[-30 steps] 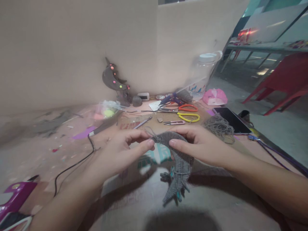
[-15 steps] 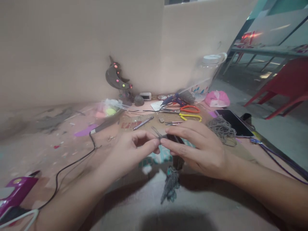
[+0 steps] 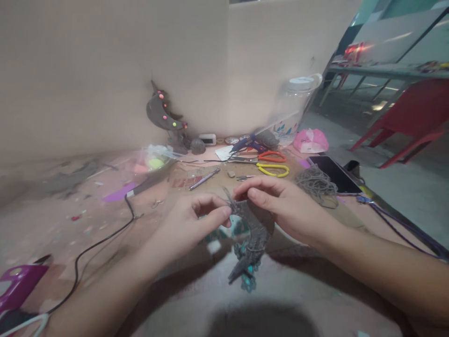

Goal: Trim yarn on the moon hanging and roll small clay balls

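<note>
A small grey figure wound in cord [image 3: 253,234], with teal patches at its lower end, hangs above the table in front of me. My left hand [image 3: 191,224] pinches its upper tip between thumb and forefinger. My right hand [image 3: 280,206] is closed on the same upper end from the right, fingers curled over it. The figure's body curves down and dangles below both hands.
Behind the hands lie yellow scissors [image 3: 271,170], orange scissors [image 3: 271,157], a blue glue gun [image 3: 245,142], a metal pick [image 3: 204,179], a tangle of grey cord [image 3: 317,183] and a phone [image 3: 333,174]. A dark crescent figure [image 3: 161,114] stands at the wall. A black cable [image 3: 101,241] runs left.
The figure has turned in my hands, its tail now hanging lower left. My right hand lifted and shifted its fingers on the upper end; my left hand kept its pinch.
</note>
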The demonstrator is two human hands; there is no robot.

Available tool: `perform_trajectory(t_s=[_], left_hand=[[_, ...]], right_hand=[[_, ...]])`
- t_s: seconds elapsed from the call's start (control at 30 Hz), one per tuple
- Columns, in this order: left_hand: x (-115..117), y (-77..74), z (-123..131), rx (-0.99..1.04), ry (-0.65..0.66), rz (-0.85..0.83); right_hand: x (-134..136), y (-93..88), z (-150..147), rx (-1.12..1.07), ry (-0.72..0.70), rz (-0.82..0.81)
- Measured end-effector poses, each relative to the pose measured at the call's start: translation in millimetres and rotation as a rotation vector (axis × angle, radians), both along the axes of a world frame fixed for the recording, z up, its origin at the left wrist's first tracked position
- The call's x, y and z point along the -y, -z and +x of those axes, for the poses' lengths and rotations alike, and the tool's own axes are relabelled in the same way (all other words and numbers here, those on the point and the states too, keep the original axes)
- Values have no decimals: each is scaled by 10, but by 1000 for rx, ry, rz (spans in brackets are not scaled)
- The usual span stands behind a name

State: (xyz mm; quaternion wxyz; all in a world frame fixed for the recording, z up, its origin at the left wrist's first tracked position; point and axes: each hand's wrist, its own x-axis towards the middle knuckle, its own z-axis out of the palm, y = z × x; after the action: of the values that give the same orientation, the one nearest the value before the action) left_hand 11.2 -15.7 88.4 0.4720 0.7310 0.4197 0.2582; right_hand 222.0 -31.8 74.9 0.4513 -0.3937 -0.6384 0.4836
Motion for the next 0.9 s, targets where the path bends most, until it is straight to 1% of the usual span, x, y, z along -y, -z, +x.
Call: perform_trajectory(t_s=[0.03, 0.1, 0.17, 0.2, 0.23, 0.33, 0.4, 0.5, 0.57, 0.67, 0.77, 0.83, 0.9], left_hand=[[-2, 0, 1, -7, -6, -4], [-3, 0, -3, -3, -12, -28], [-5, -1, -11, 19, -20, -55], [-6, -3, -14, 28, -25, -65], [-6, -5, -17, 33, -31, -71], [0, -12, -18, 38, -38, -73], [12, -13, -15, 32, -35, -53], [37, -1, -11, 0, -32, 14], [56, 10, -5, -33, -39, 43], [76, 16, 3, -67, -48, 95], [72, 11, -6, -77, -39, 154], [60, 14, -25, -66, -28, 152], [49, 23, -45, -39, -23, 132]], right_hand=[[-13, 12, 6, -40, 37, 27], [-38, 8, 27, -72, 155, 118], [-55, -22, 53, -38, 261, 178], [-59, -41, 65, 3, 280, 184], [-59, -60, 73, 56, 275, 183], [-37, -101, 71, 229, 187, 207], [-12, -106, 48, 279, 126, 223], [27, -86, -3, 309, 54, 162], [47, -67, -35, 352, 49, 133], [58, -56, -60, 421, 88, 163], [49, -67, -57, 441, 99, 186], [38, -68, -45, 411, 77, 144], [28, -51, -31, 330, 18, 77]])
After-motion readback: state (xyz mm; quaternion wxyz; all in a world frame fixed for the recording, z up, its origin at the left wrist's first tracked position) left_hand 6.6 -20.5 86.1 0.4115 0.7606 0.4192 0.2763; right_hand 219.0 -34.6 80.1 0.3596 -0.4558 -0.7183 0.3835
